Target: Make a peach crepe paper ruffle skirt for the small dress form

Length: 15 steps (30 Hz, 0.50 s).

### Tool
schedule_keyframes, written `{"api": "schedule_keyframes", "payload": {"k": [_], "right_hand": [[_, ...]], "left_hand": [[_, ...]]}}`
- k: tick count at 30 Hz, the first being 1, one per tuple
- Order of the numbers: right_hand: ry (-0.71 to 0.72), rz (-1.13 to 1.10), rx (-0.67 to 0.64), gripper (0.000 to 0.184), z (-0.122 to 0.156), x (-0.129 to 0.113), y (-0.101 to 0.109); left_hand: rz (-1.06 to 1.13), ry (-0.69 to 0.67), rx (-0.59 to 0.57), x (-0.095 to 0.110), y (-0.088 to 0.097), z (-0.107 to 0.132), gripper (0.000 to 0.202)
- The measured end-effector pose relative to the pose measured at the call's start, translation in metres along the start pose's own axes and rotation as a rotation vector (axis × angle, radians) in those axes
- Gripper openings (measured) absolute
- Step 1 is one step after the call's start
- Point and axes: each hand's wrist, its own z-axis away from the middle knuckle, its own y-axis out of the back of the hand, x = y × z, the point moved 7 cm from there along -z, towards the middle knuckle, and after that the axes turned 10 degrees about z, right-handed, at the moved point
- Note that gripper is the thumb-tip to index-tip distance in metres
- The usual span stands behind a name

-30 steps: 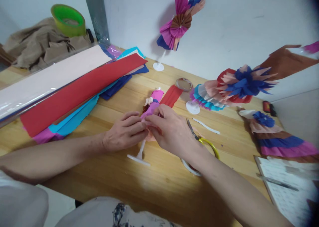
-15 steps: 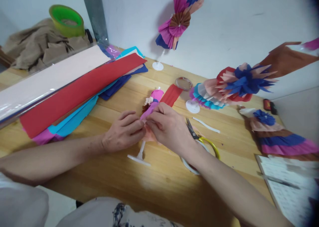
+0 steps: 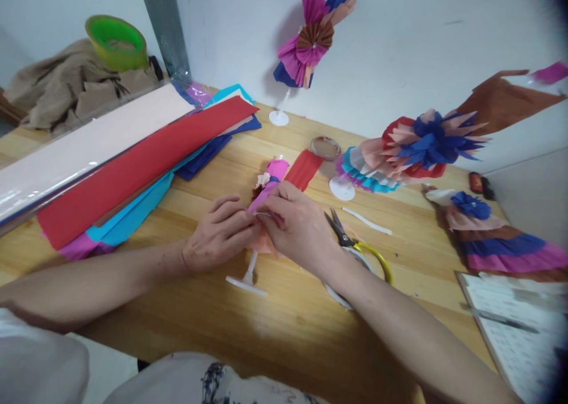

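Observation:
A small paper dress [image 3: 275,170] with a pink bodice, a cream paper flower and a peach skirt lies tilted on a white stand [image 3: 247,284], its round base toward me. My left hand [image 3: 222,232] is closed on the dress at the waist from the left. From the right, my right hand [image 3: 299,226] pinches a thin pale strip, thumb against fingers, at the same spot. Both hands' fingertips meet there and hide part of the dress. Black-bladed scissors [image 3: 341,232] with yellow handles lie beside my right wrist, partly over a tape roll [image 3: 339,297].
Red crepe paper [image 3: 155,161] and other coloured sheets lie at left. Behind stand a pink-and-blue paper dress [image 3: 306,49] and a ruffled one [image 3: 399,155]. A red strip [image 3: 304,170], tape ring [image 3: 325,148], white strip [image 3: 366,220] and notebook [image 3: 501,321] are around.
The view has shifted slightly. Both hands stay at the dress's waist, with the left fingers a little further right and flatter against it.

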Motion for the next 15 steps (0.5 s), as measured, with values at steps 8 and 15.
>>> {"api": "schedule_keyframes", "payload": {"k": [8,15], "right_hand": [[-0.001,0.001,-0.011,0.021,0.002,-0.001,0.0],[0.153,0.131,-0.037,0.021,0.001,-0.015,-0.001]], "left_hand": [[-0.039,0.186,0.015,-0.013,0.0,0.001,0.017],[-0.039,0.146,0.037,-0.01,0.003,0.003,0.013]]}}
